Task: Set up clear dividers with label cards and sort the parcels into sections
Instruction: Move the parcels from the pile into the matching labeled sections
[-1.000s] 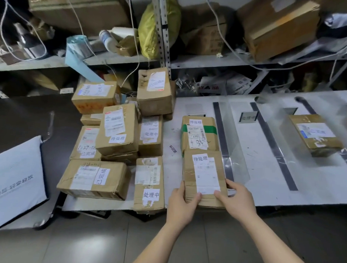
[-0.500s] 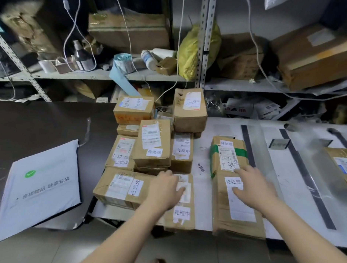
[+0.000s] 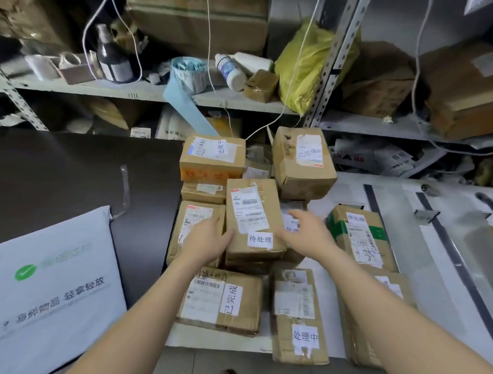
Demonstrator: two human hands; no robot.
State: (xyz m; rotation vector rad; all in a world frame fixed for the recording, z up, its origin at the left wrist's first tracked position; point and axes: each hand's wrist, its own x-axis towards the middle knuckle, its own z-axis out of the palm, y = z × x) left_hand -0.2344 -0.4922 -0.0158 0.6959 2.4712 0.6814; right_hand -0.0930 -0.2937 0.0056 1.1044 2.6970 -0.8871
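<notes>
Parcel [image 3: 252, 215] atop pile [image 3: 191, 213], edges between left hand [image 3: 210, 238] and right hand [image 3: 305, 233]

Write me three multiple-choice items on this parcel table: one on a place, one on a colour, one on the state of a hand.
1. Where is the yellow bag?
A. on the shelf
B. on the floor
C. in a hand

2. What colour is the tape on the taped parcel just right of the right hand?
A. red
B. green
C. blue

3. How is the right hand?
A. clenched in a fist
B. open, fingers spread
C. gripping a pen

Answers:
1 A: it slumps on the shelf beside the metal post.
2 B: a green band crosses the box.
3 B: its fingers are straight beside the middle parcel and hold nothing.
</notes>
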